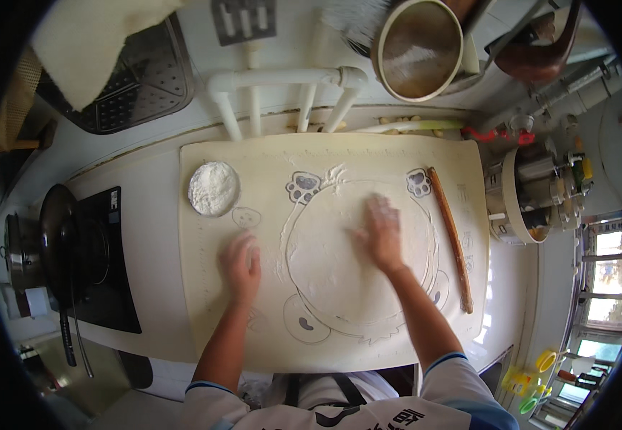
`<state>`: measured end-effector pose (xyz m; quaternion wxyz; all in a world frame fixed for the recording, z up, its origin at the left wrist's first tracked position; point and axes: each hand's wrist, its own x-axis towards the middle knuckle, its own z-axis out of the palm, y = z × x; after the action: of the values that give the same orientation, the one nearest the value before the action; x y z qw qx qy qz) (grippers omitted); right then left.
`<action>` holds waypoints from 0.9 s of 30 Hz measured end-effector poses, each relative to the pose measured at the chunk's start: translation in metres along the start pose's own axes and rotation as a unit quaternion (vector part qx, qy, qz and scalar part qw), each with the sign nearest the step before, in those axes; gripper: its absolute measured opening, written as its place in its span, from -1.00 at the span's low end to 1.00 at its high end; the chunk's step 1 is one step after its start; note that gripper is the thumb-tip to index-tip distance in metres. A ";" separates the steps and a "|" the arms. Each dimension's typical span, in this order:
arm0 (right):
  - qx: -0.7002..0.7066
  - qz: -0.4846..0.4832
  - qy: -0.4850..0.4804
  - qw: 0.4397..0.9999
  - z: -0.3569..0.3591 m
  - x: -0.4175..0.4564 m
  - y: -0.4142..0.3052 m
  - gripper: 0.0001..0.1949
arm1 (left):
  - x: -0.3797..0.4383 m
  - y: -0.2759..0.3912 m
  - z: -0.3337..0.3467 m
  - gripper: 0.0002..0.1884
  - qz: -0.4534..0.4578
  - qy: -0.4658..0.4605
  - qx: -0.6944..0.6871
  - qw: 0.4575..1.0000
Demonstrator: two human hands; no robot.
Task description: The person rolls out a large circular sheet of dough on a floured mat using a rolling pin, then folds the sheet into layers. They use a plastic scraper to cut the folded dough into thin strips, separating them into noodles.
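Observation:
A large, thin round sheet of floured dough (337, 258) lies on a cream kneading mat (208, 333) printed with a cartoon animal. My right hand (383, 228) is spread over the upper right of the dough, palm down, thumb apart and slightly blurred. Left of the dough, my left hand (242, 266) is at the mat with loosely bent fingers and nothing visible in it. A bowl of white flour (214, 188) stands beyond that hand. Along the mat's right side lies a wooden rolling pin (451, 242), apart from both hands.
White pipes (284, 78) rise behind the mat, near a green onion (413, 127). On the left, a dark wok (58, 258) sits by a black cooktop (109, 269). A round sieve (420, 51) hangs at the back; metal containers (536, 188) stand at right.

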<state>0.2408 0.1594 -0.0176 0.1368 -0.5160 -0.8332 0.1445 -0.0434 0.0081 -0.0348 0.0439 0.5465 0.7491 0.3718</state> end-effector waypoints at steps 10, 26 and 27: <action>0.025 -0.200 -0.184 0.962 0.008 -0.098 -0.086 -0.20 | -0.001 0.002 -0.002 -0.86 0.018 0.008 0.019 1.000; 0.008 -0.121 -0.193 0.974 0.001 -0.094 -0.094 -0.19 | -0.004 -0.006 0.003 -0.88 0.003 0.016 -0.010 1.000; 0.030 -0.154 -0.165 0.974 0.009 -0.075 -0.100 -0.22 | -0.004 -0.007 0.004 -0.89 0.006 0.016 -0.013 1.000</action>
<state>0.1877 0.0487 0.0068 0.0334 -0.3463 -0.9090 0.2296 -0.0456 0.0059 -0.0431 0.0363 0.5445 0.7414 0.3907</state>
